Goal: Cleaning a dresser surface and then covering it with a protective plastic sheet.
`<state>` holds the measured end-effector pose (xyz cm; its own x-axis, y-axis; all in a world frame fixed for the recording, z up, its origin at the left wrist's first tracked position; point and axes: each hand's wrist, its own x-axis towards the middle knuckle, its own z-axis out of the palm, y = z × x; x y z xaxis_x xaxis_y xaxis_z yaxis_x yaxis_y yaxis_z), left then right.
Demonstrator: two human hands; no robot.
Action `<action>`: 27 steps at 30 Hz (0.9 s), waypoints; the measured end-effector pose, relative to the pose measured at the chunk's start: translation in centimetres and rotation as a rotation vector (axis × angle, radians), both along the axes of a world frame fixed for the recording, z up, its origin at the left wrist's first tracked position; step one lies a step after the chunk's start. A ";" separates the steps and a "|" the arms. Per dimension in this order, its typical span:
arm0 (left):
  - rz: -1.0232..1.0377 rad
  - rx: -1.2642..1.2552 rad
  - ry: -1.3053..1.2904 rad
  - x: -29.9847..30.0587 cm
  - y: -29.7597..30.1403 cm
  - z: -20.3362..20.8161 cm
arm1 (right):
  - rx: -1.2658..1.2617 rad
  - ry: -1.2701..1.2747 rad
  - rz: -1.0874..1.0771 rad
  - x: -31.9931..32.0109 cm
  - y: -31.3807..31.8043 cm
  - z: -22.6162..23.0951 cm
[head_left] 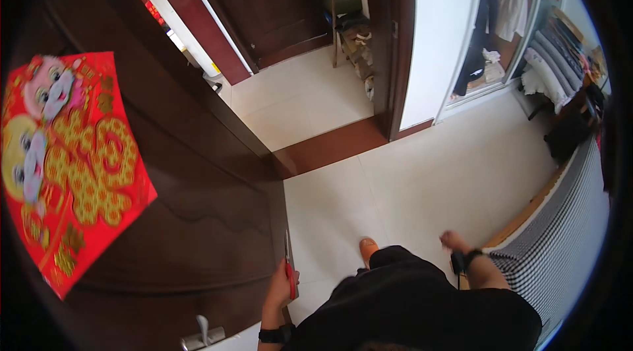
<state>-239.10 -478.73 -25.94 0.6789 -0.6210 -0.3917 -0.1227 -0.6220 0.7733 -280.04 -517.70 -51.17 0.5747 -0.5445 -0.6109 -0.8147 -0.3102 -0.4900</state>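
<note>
My left hand point(281, 287), low and left of my body, is closed round the red handles of a pair of scissors point(291, 277). Their narrow metal blades point up and away from me, beside the edge of a dark brown door point(198, 232). Out to my right, over the pale floor, my right hand point(453, 241) is curled closed, and nothing shows in it. A dark band with a small box is on that wrist. The bed's checked cover point(560, 239) is the nearest thing to this hand.
A red and gold paper decoration point(92, 153) hangs on the brown door, above its metal handle point(203, 334). Ahead, a brown threshold point(333, 146) crosses the doorway. Beyond it are another dark door point(277, 8) and a laden rack point(356, 47). An open wardrobe point(494, 28) stands right.
</note>
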 end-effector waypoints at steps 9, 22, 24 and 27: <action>0.274 -0.077 0.326 17.6 -9.9 -2.3 | -0.138 -0.553 0.071 43.4 -17.9 21.2; -0.115 -0.264 -0.135 58.4 -43.1 1.6 | 0.105 0.253 -0.062 34.0 -31.9 -2.6; -0.112 -0.220 -0.149 63.6 -45.9 1.5 | 0.323 0.206 -0.883 45.6 -31.1 7.3; -0.101 -0.224 -0.080 69.7 -50.8 0.9 | 0.194 0.233 -0.602 45.7 -36.9 -1.1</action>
<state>-169.45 -529.55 -25.06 0.6326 -0.7522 -0.1846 -0.2418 -0.4182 0.8756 -234.30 -554.61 -52.26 0.0471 -0.5962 -0.8015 -0.9092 0.3068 -0.2816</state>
